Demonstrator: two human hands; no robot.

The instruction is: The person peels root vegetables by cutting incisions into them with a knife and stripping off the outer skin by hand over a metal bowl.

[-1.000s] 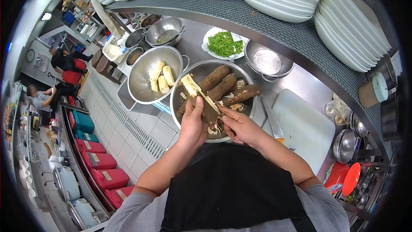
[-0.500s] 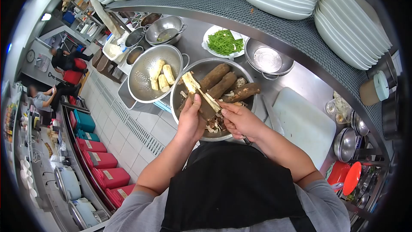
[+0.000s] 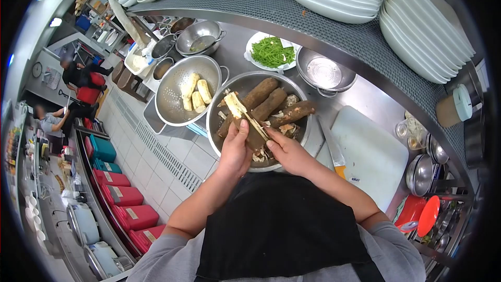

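Observation:
Over a steel bowl (image 3: 211, 133), both my hands grip a partly peeled cassava root (image 3: 236, 105). My left hand (image 3: 236, 149) is closed around its lower part, thumb on top. My right hand (image 3: 286, 149) closes on the root's near right side, at the edge of the loosened brown peel; its lower fingers are partly hidden. Pale flesh shows along the split skin. Inside the bowl lie several unpeeled cassava roots (image 3: 300, 112) and peel scraps (image 3: 259, 155). Peeled cassava pieces (image 3: 204, 91) rest in a colander (image 3: 168, 81) to the left.
A knife (image 3: 332, 143) with a yellow handle lies beside a white cutting board (image 3: 373, 151) on the right. Behind the bowl stand a plate of chopped greens (image 3: 273, 52) and an empty steel strainer (image 3: 326, 70). A shelf (image 3: 334, 28) with stacked plates overhangs the counter. Two people are far left.
My right hand has shifted slightly up and left along the root, thumb now against the peel. The root has tilted slightly. The knife's yellow handle has come into view.

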